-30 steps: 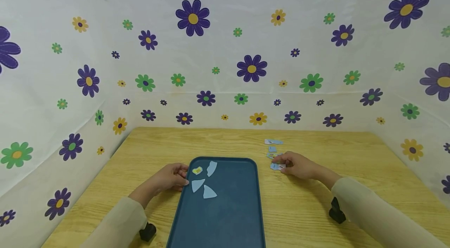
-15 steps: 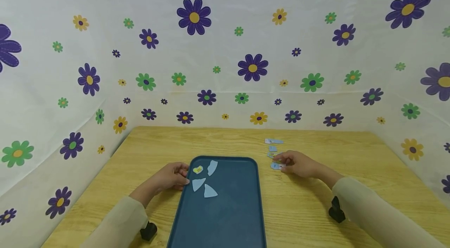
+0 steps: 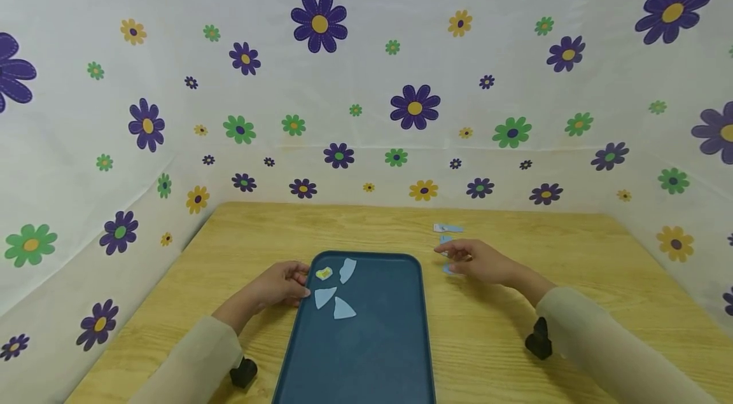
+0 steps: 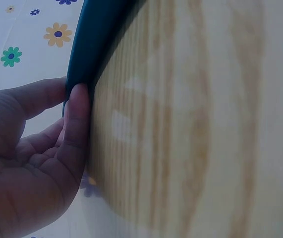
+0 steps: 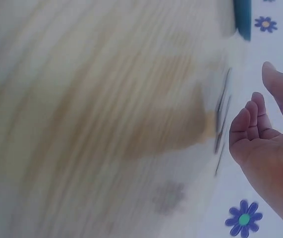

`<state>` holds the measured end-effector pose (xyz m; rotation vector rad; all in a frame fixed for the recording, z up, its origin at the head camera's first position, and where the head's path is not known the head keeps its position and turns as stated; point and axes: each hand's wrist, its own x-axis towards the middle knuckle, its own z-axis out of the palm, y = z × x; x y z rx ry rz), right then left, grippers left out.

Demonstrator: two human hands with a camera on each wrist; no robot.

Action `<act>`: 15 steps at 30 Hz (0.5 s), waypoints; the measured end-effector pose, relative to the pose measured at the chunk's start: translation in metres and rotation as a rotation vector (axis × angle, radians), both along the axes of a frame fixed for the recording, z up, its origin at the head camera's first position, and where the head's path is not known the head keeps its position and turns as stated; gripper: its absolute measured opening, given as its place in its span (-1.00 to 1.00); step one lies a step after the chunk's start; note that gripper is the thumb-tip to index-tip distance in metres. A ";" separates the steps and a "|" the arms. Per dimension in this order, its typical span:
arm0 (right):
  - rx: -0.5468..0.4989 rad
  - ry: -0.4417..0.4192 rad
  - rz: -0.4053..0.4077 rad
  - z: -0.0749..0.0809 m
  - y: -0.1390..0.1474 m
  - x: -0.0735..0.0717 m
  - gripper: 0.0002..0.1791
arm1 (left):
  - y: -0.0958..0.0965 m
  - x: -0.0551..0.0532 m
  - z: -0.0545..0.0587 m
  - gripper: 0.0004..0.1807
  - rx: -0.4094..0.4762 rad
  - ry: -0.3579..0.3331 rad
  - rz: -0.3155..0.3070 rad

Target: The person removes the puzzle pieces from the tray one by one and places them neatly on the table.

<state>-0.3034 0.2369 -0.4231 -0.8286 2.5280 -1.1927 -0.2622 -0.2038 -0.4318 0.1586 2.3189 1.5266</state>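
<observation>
My left hand (image 3: 280, 284) grips the left rim of a dark blue tray (image 3: 378, 340); in the left wrist view its thumb and forefinger pinch the tray edge (image 4: 91, 44). Flat light-blue pieces lie at the tray's upper left, among them a curved piece (image 3: 347, 270) and a wedge (image 3: 343, 308), beside a yellow-marked piece (image 3: 324, 273). To the right of the tray, my right hand (image 3: 478, 261) is over more flat pieces, its fingers loosely bent with nothing between them. It partly hides a blue piece (image 3: 450, 269). In the right wrist view, thin pieces (image 5: 223, 109) appear edge-on near the fingers.
A light-blue strip (image 3: 448, 228) lies beyond the right hand on the wooden table (image 3: 515, 340). White flowered cloth (image 3: 366, 73) surrounds the table at the back and sides. Each wrist wears a black device (image 3: 243, 372).
My right hand has lifted off the nearest piece and shifted slightly left and away, its fingers now straighter. The left hand keeps its hold on the tray, and the view has tipped slightly down.
</observation>
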 end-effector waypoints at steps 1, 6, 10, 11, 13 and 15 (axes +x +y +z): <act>-0.014 0.002 0.012 0.001 -0.002 0.000 -0.57 | 0.000 0.000 0.001 -0.47 0.001 0.000 0.002; -0.066 -0.007 0.067 0.006 -0.019 0.004 -0.57 | 0.001 0.000 0.002 -0.46 -0.009 -0.003 0.003; -0.063 -0.024 0.073 0.011 -0.036 0.011 -0.58 | 0.001 -0.001 0.002 -0.47 -0.010 -0.002 0.006; -0.063 -0.029 0.074 0.013 -0.040 0.013 -0.57 | 0.001 -0.001 0.002 -0.47 -0.006 -0.002 0.008; -0.067 -0.039 0.081 0.014 -0.048 0.015 -0.57 | 0.001 -0.001 0.001 -0.47 -0.003 0.001 0.007; -0.069 -0.047 0.089 0.015 -0.056 0.015 -0.56 | 0.001 -0.001 0.001 -0.46 0.003 0.001 0.006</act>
